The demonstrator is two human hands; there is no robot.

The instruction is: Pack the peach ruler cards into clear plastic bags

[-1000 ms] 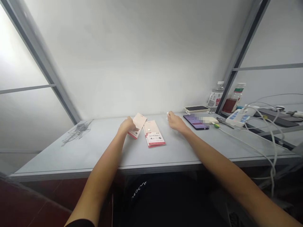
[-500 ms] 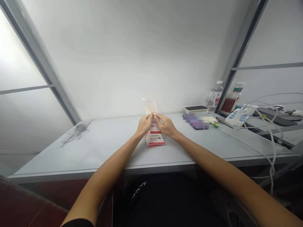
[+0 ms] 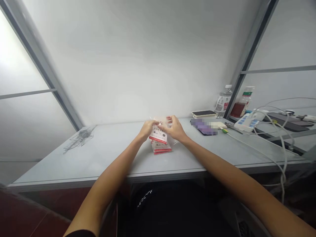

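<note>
A red-and-white packet printed with a "4" is tilted up over the table, with clear plastic film around its upper part. My left hand pinches its upper left side between thumb and fingers. On the right, my right hand has its fingers raised and apart, and its thumb reaches to the packet's top edge. Some clear film shows beneath that hand. Directly below lies a small stack of similar red-and-white packets, partly covered by the held one.
To the right are a phone in a pale case, a blurred purple item, a water bottle, a bottle of reddish liquid and a power strip with loose white cables. Dark scribbles mark the table's left end.
Both hands were together at the packet's top. My right hand has come away to the right with fingers spread. The packet has tilted, and its upright clear film has dropped lower.
</note>
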